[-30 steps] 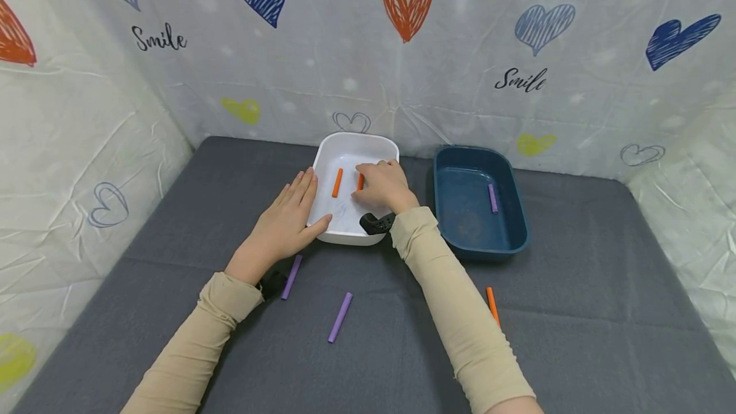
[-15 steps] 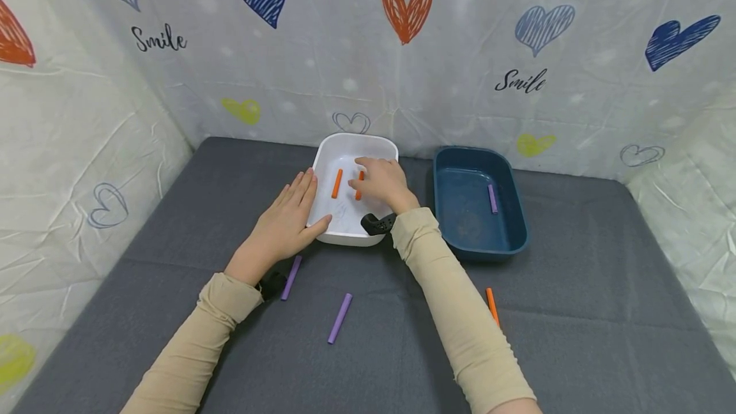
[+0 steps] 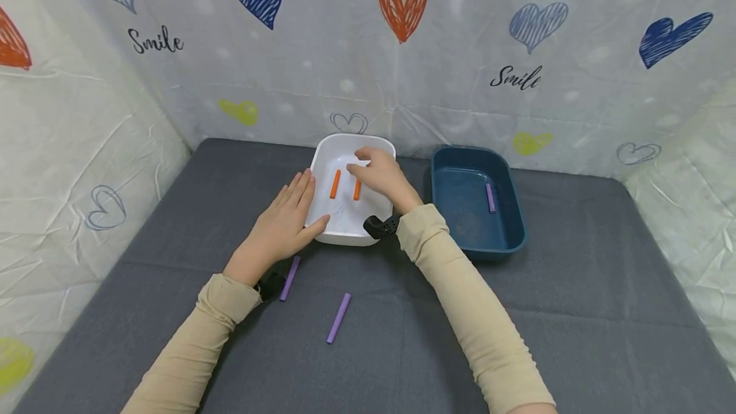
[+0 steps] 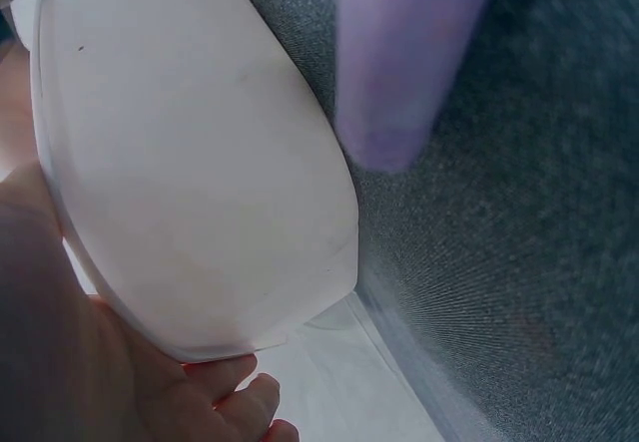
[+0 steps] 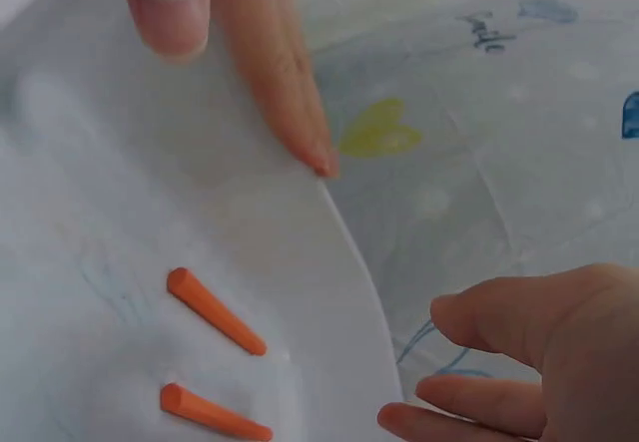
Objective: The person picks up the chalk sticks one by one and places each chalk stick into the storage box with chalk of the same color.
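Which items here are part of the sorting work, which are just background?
In play: white tub, two orange sticks inside, blue tub, purple stick in it, loose purple sticks on the mat.
Background: heart-print sheet, grey mat.

A grey cloth-covered table point(image 3: 575, 312) carries a white tub point(image 3: 322, 165) at the far middle, a dark blue tub point(image 3: 508, 235) to its right, and two purple sticks point(image 3: 338, 318) point(image 3: 290, 278) nearer.
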A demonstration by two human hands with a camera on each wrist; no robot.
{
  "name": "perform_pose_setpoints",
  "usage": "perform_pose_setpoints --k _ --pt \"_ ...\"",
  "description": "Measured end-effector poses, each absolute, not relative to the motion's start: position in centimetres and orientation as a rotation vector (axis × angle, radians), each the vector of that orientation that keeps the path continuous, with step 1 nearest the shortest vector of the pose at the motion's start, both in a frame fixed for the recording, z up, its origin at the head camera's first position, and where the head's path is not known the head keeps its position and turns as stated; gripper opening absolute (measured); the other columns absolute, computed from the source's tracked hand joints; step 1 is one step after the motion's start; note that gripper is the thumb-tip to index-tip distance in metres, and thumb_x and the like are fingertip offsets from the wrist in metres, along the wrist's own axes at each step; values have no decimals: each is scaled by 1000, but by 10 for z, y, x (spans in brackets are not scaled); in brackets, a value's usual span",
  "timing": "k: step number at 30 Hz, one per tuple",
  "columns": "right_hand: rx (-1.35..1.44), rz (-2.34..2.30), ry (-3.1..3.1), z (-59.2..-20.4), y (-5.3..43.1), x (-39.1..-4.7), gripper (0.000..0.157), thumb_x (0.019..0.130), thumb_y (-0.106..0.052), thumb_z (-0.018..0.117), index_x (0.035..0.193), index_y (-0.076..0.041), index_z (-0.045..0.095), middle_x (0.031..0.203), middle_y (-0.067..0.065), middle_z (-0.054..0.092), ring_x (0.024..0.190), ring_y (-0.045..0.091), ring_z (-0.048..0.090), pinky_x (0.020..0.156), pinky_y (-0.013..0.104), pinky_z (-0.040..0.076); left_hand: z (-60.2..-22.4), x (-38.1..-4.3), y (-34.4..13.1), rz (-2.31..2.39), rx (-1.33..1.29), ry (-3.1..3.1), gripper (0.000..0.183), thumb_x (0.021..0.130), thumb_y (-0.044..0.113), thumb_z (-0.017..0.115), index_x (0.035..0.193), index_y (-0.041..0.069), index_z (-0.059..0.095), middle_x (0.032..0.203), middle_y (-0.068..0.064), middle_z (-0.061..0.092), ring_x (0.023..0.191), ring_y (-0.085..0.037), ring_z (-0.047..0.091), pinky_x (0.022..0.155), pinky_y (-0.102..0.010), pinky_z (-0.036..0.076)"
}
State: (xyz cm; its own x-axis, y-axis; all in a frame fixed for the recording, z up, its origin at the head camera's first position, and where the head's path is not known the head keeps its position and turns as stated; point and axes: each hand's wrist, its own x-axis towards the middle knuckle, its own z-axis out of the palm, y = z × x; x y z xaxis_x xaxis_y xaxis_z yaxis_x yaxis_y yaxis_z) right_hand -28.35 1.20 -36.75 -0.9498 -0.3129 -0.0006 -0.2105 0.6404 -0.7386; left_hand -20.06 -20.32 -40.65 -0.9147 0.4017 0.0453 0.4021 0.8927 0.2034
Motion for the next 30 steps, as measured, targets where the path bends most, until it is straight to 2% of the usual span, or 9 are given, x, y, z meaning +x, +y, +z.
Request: perform_pose_setpoints --k 8,30 --pt "-455 -1237 2762 -345 24 -266 43 99 -30 60 135 -6 61 135 10 61 115 25 62 91 37 52 -407 -201 -204 -340 -653 -3045 83 103 49 39 155 -7 8 164 -19 -1 151 -33 -1 121 -50 8" --pt "-590 -1302 2789 -313 82 -191 46 98 -35 60 138 -13 58 136 5 60 123 26 56 100 45 47 -407 -201 -204 -355 -653 -3038 83 103 48 41 155 -7 8 164 -20 0 151 -34 1 121 -49 8"
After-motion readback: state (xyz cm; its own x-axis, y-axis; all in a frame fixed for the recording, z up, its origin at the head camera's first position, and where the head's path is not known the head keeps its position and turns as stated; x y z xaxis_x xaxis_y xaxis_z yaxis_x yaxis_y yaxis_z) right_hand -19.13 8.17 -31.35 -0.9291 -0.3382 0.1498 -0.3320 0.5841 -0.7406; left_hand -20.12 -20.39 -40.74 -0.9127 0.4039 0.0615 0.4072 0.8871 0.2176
